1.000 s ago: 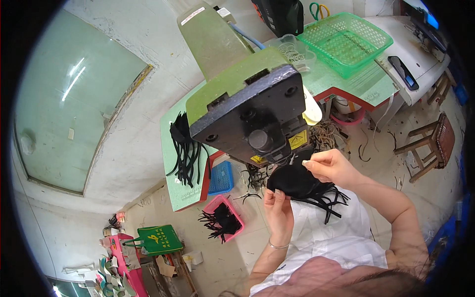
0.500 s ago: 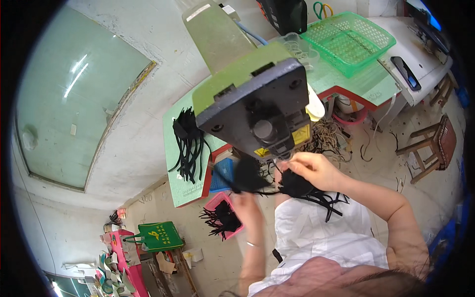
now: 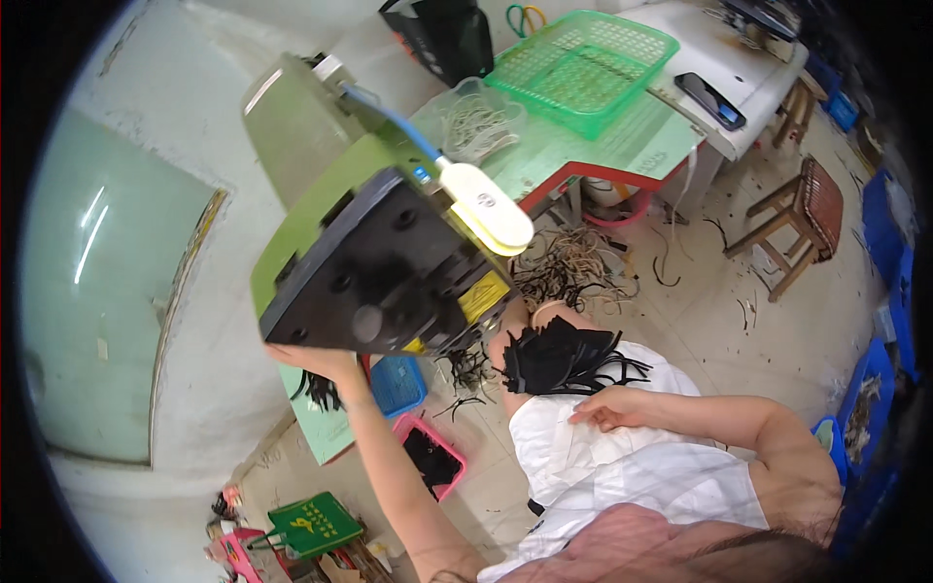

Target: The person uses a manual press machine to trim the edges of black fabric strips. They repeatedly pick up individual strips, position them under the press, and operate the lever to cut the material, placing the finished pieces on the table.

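Note:
My left hand reaches up beside the dark underside of a green machine head. The machine hides its fingers; just below hang black strips at the green table's edge. My right hand rests over my white-clothed lap, its fingers loosely curled but apart, with nothing seen in them. Right above it, a pile of black fabric pieces with long thin strips lies across my thighs. A pink basket on the floor, partly behind my left forearm, holds more black material.
A green basket, a clear bowl of pale cords and a phone stand beyond the machine. A white lamp juts from it. Cord scraps litter the floor. A wooden stool stands right, a green bag lower left.
My left hand has moved up and left to the machine's edge; the black piece beside it no longer shows. My right hand has left the black pieces and dropped to my lap. The view has shifted.

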Tool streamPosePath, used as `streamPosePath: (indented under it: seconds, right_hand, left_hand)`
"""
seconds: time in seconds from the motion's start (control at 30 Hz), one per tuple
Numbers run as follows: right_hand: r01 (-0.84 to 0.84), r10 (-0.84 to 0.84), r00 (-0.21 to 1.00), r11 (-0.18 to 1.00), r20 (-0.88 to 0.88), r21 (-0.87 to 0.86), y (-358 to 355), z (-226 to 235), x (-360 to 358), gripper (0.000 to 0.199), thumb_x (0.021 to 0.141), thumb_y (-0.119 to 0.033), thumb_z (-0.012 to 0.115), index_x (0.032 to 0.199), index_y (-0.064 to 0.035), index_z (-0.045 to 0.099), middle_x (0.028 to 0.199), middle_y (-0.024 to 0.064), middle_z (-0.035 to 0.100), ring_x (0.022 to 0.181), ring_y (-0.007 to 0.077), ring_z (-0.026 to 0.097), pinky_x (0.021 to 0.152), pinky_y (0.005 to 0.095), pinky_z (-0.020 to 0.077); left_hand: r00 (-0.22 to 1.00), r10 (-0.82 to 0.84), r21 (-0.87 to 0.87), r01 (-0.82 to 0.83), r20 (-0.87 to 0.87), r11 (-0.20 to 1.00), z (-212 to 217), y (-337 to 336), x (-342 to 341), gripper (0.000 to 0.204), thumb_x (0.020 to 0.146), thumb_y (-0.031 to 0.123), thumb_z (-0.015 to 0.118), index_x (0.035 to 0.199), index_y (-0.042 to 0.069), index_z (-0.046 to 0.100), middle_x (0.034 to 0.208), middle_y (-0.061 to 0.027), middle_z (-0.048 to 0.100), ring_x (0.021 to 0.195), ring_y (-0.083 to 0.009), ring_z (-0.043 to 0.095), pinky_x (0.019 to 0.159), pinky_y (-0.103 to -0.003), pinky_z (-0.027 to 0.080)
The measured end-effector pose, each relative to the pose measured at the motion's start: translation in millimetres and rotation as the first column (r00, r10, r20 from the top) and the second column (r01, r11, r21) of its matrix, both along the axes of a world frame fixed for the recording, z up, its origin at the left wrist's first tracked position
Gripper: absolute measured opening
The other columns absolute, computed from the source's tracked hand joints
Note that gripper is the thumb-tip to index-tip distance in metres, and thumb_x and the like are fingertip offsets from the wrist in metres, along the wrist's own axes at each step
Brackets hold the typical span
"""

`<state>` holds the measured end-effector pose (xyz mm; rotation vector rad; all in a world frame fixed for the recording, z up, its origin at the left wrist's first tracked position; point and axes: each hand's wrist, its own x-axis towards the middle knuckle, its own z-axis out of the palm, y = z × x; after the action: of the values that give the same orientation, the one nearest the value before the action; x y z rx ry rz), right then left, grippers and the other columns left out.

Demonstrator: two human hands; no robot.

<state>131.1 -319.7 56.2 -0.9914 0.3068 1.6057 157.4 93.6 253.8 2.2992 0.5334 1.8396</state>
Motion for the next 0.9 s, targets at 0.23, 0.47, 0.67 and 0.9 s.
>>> streamPosePath:
  seconds: [0.23, 0.47, 0.67, 0.9]
  right_hand:
    - [0.234, -0.241, 0.945, 0.970, -0.222, -0.061, 27, -45, -10, 0.021, 0.082, -0.010, 0.062, 0.096, 0.0051, 0.058, 0.094, 0.0154, 0.061, 0.085, 0.0232, 0.059, 0.081, 0.0324, 0.0499]
    - [0.338, -0.312, 0.940, 0.895, -0.136, 0.291, 24, -70, -17, 0.020, 0.080, -0.014, 0.063, 0.091, 0.0014, 0.056, 0.093, 0.0128, 0.058, 0.083, 0.0194, 0.057, 0.075, 0.0296, 0.0505]
    - [0.362, -0.374, 0.928, 0.901, 0.002, 0.238, 28, -52, -20, 0.027, 0.077, -0.022, 0.068, 0.089, 0.0005, 0.057, 0.087, 0.0093, 0.058, 0.076, 0.0161, 0.057, 0.068, 0.0276, 0.0494]
    - [0.416, -0.440, 0.887, 0.893, 0.142, 0.170, 52, -33, -17, 0.037, 0.074, -0.031, 0.073, 0.087, -0.0004, 0.058, 0.079, 0.0053, 0.058, 0.067, 0.0123, 0.056, 0.061, 0.0252, 0.0480]
  left_hand:
    - [-0.180, -0.596, -0.538, 0.676, -0.783, 0.503, -130, -156, -19, 0.107, 0.064, 0.052, 0.074, 0.143, 0.003, 0.022, 0.147, -0.0212, 0.020, 0.139, -0.0342, 0.011, 0.109, -0.048, 0.015]
    - [-0.364, -0.702, -0.632, 0.759, -0.612, 0.158, -193, -181, 55, 0.079, 0.067, 0.045, 0.075, 0.124, -0.002, 0.048, 0.127, -0.0194, 0.046, 0.122, -0.0363, 0.041, 0.099, -0.042, 0.037]
    - [-0.379, -0.736, -0.707, 0.682, -0.560, 0.187, -201, -185, 55, 0.069, 0.073, 0.040, 0.073, 0.119, -0.005, 0.050, 0.116, -0.0196, 0.050, 0.116, -0.0343, 0.044, 0.098, -0.040, 0.036]
    - [-0.405, -0.668, -0.719, 0.633, -0.624, 0.287, -172, -208, 52, 0.058, 0.076, 0.041, 0.069, 0.110, -0.005, 0.057, 0.116, -0.0205, 0.053, 0.106, -0.0331, 0.051, 0.090, -0.040, 0.040]
